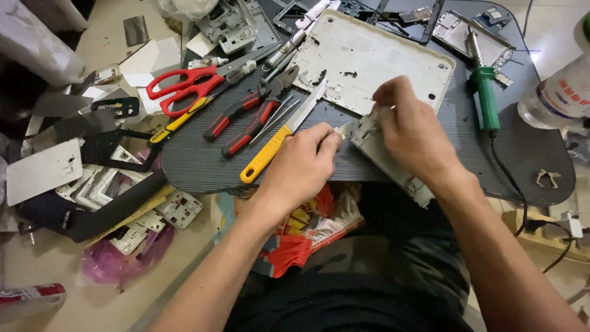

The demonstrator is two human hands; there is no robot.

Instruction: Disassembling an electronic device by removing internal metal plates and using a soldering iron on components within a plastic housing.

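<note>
Left hand (301, 166): grip closed, thumb and forefinger pinching the near-left corner of the grey metal frame piece (384, 157); the rest of the hand rests at the front edge of the worktop (203, 166).
Right hand (412, 126): grip closed over the top of the same frame piece, fingers curled down onto its upper end, palm covering its middle (what the fingertips do beneath cannot be told).
Frame piece: lies tilted across the front edge of the dark worktop, running from the left hand's pinch down and right past the right wrist; its lower end sticks out beyond the edge, over the person's lap.
Pale back cover (369, 58): flat on the worktop just behind both hands, inner side up.
Yellow-handled knife (279, 138): just left of the left hand, blade pointing away toward the cover.
Red-and-black pliers (252, 114): left of the knife, beside thin tweezers (276, 117).
Red scissors (190, 86): at the worktop's far-left edge.
Green-handled soldering iron (487, 98): well right of the right hand, its cord trailing off the edge.
Clear bottle (559, 92): far right.
Floor, left: loose pale frames and plates in a heap (104, 184).
</note>
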